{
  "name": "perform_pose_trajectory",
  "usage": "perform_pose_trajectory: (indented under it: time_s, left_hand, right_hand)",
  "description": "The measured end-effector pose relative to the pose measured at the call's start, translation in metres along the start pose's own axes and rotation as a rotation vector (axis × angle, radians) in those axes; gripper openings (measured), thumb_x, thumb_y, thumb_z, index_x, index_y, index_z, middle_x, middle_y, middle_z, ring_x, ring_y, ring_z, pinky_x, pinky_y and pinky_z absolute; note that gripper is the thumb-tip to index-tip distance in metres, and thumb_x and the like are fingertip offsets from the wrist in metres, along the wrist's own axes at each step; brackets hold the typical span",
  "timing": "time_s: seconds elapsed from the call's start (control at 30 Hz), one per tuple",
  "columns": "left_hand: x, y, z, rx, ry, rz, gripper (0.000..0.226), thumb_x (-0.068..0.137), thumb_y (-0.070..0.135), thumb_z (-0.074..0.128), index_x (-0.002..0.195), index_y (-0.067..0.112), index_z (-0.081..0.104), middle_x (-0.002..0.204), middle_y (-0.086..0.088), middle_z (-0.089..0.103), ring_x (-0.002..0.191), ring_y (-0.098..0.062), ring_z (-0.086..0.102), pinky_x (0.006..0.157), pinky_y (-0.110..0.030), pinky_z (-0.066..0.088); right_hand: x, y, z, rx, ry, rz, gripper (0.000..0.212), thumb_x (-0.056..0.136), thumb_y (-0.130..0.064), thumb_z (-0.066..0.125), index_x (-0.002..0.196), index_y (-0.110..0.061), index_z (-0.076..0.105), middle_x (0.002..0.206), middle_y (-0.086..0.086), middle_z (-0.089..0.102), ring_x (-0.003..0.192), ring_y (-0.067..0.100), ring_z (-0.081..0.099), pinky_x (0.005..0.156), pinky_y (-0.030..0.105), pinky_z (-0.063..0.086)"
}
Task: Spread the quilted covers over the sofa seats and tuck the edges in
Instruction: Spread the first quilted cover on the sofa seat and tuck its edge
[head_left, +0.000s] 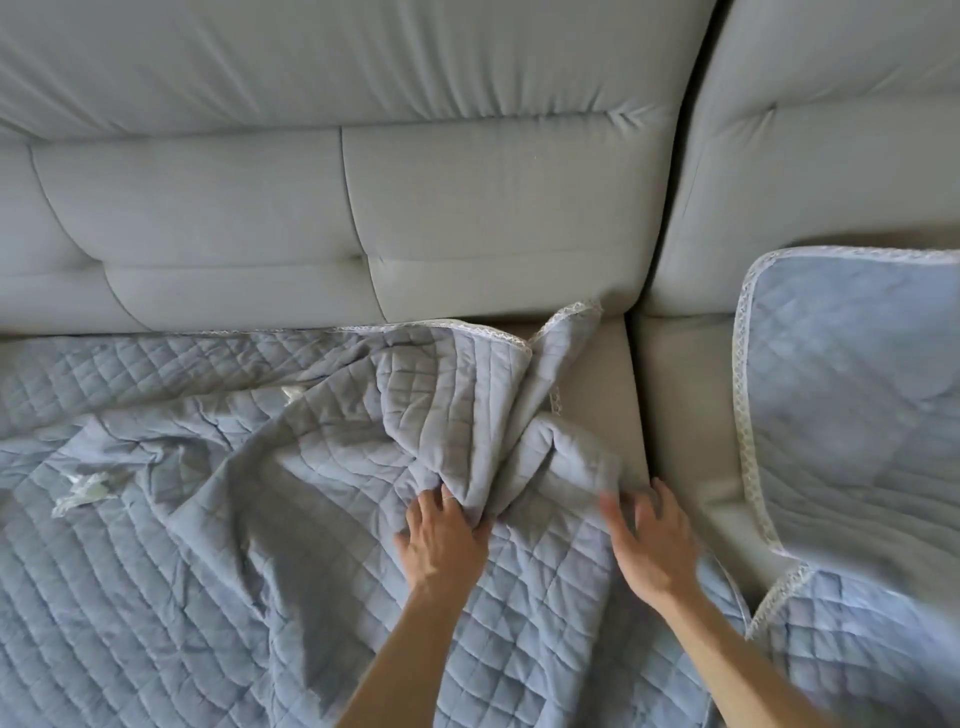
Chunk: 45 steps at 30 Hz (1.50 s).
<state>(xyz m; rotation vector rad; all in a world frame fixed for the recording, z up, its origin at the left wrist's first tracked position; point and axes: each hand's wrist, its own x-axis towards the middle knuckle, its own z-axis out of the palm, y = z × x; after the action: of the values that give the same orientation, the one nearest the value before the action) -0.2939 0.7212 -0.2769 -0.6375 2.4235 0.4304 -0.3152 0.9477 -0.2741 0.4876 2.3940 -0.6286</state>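
Note:
A blue-grey quilted cover (218, 499) with lace trim lies rumpled over the left sofa seat, bunched into folds near its far right corner. My left hand (441, 540) grips a fold of this bunch, fingertips buried in the cloth. My right hand (649, 540), blurred, lies with spread fingers on the cover's right edge beside the seat gap. A second quilted cover (852, 395) lies flat on the right seat. Bare beige seat (597, 395) shows between the two covers.
Grey sofa back cushions (363, 197) run along the far side, with a dark gap (670, 208) between the left and right sections. White lace scraps or tags (83, 491) show on the left cover.

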Motion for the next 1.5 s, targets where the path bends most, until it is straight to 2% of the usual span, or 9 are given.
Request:
perform_pose_trajectory:
  time_s: [0.23,0.33,0.57,0.7,0.8,1.0,1.2,1.3,1.5]
  left_hand:
    - [0.001,0.006,-0.009,0.003,0.013,-0.044,0.049,0.094,0.05,0.051,0.131,0.018,0.05,0.127,-0.002,0.051,0.124,-0.026,0.049,0.104,-0.046,0.039]
    - [-0.007,0.007,-0.016,-0.012,-0.002,-0.061,0.041,0.092,0.041,0.055,0.125,0.018,0.052,0.119,-0.002,0.057,0.117,-0.028,0.055,0.101,-0.045,0.042]
    - [-0.054,0.026,-0.022,-0.104,0.107,-0.027,0.042,0.08,0.036,0.059,0.11,0.024,0.031,0.1,-0.004,0.066,0.081,-0.027,0.057,0.084,-0.044,0.049]
    - [-0.061,0.048,0.0,-0.137,0.008,0.056,0.069,0.086,0.046,0.053,0.142,0.02,0.022,0.132,-0.007,0.055,0.116,-0.032,0.055,0.097,-0.049,0.044]
    - [-0.048,0.059,0.013,-0.123,-0.027,0.023,0.082,0.088,0.054,0.049,0.151,0.012,0.017,0.142,-0.008,0.047,0.128,-0.031,0.047,0.105,-0.049,0.039]
    - [-0.031,0.068,0.02,-0.024,0.306,0.088,0.103,0.08,0.045,0.067,0.154,0.007,0.006,0.159,-0.011,0.023,0.143,-0.029,0.029,0.111,-0.051,0.032]
    - [-0.013,0.083,0.023,0.172,0.496,0.11,0.126,0.068,0.061,0.077,0.156,0.017,-0.002,0.164,-0.01,-0.011,0.15,-0.032,-0.004,0.116,-0.06,-0.009]
    - [-0.006,0.115,0.023,0.304,0.398,0.28,0.121,0.069,0.069,0.071,0.157,0.032,-0.004,0.164,-0.007,-0.016,0.15,-0.031,-0.011,0.113,-0.053,-0.023]
    - [0.019,0.219,0.036,0.381,-0.009,0.316,0.072,0.091,0.073,0.024,0.155,0.043,0.005,0.165,0.005,-0.002,0.15,-0.031,-0.013,0.117,-0.058,-0.006]
  right_hand:
    - [0.044,-0.013,-0.012,-0.193,-0.312,-0.171,0.082,0.09,-0.063,0.044,0.155,-0.038,0.0,0.149,0.009,0.04,0.132,0.034,0.043,0.106,0.043,0.038]
    - [0.026,-0.006,-0.002,-0.021,-0.382,-0.129,0.07,0.083,-0.056,0.059,0.14,-0.023,0.038,0.119,-0.001,0.063,0.112,0.03,0.061,0.093,0.036,0.048]
    - [-0.076,0.08,-0.034,0.169,0.315,0.265,0.034,0.097,-0.031,0.051,0.127,-0.018,0.046,0.104,0.02,0.068,0.091,0.041,0.064,0.066,0.038,0.039]
    - [-0.096,0.129,-0.035,-0.348,-0.208,0.129,0.046,0.089,-0.068,0.042,0.114,-0.034,0.061,0.115,-0.003,0.065,0.112,0.025,0.059,0.088,0.039,0.046]
    - [-0.071,0.121,-0.054,-0.061,-0.229,0.079,0.06,0.091,-0.068,0.039,0.074,-0.018,0.068,0.089,0.0,0.068,0.097,0.024,0.065,0.075,0.03,0.043]
    - [0.008,0.11,-0.049,0.436,-0.125,0.195,0.095,0.081,-0.059,0.069,0.153,-0.017,0.023,0.155,0.01,0.036,0.142,0.028,0.033,0.113,0.036,0.03]
    - [0.05,0.093,-0.07,0.016,0.19,-0.121,0.024,0.096,-0.022,0.05,0.116,-0.012,0.041,0.106,0.021,0.065,0.097,0.043,0.063,0.074,0.043,0.051]
    - [0.071,0.11,-0.13,-0.232,0.474,-0.13,0.027,0.09,-0.017,0.053,0.116,-0.012,0.048,0.108,0.016,0.063,0.098,0.04,0.061,0.07,0.044,0.047]
    - [0.103,0.202,-0.191,-0.369,0.232,0.223,0.061,0.095,-0.047,0.042,0.145,-0.012,0.034,0.148,0.017,0.041,0.138,0.034,0.034,0.111,0.044,0.029]
